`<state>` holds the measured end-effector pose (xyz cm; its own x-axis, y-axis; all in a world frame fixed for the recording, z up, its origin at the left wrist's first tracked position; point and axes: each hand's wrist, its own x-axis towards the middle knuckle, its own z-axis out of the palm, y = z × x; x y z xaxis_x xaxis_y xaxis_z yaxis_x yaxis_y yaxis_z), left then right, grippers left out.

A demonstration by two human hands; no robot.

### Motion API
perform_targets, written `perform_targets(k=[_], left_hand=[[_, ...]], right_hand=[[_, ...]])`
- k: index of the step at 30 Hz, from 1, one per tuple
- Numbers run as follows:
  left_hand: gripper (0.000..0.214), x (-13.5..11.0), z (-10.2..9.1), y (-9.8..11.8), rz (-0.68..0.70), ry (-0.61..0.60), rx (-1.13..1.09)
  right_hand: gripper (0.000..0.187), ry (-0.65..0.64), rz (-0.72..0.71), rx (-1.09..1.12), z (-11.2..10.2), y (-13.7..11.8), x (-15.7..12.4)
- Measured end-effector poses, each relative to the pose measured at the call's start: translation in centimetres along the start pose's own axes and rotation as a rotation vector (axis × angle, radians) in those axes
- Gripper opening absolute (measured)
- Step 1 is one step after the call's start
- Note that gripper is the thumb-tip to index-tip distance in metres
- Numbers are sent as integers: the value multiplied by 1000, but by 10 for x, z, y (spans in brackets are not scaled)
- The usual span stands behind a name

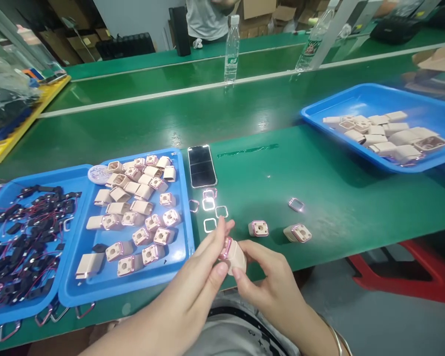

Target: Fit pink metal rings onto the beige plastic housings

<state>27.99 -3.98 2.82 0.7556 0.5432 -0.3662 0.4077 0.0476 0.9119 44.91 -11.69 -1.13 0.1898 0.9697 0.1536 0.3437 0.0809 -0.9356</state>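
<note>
At the lower centre of the frame a beige housing [234, 255] is being held between both hands, just above the near edge of the desk [330, 198]. The right hand [272, 277] is gripping it from below, while the left hand [203, 277] is pinching a pink ring [226, 246] against its face. Two housings [258, 228] with rings already seated are lying just right of the hands, so only a small part seems finished. Loose rings [209, 225] are waiting beside a phone [201, 165]. Many more housings are lying in the blue tray [96, 289] at lower left, some ringed, some bare. Another tray [359, 96] of housings is sitting at upper right; their state cannot be told.
</note>
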Motion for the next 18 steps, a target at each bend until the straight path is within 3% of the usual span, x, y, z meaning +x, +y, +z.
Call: perform_targets(k=[4, 7, 12, 18], left_hand=[[43, 1, -7, 1, 48, -12, 39], [35, 8, -11, 5, 7, 43, -79], [44, 10, -15, 15, -41, 101, -249], [46, 1, -18, 21, -14, 56, -52]], right_hand=[[9, -23, -95, -23, -3, 4, 0], [12, -64, -155, -22, -4, 7, -1], [21, -66, -235, -70, -5, 10, -5], [22, -19, -353, -93, -4, 8, -5]])
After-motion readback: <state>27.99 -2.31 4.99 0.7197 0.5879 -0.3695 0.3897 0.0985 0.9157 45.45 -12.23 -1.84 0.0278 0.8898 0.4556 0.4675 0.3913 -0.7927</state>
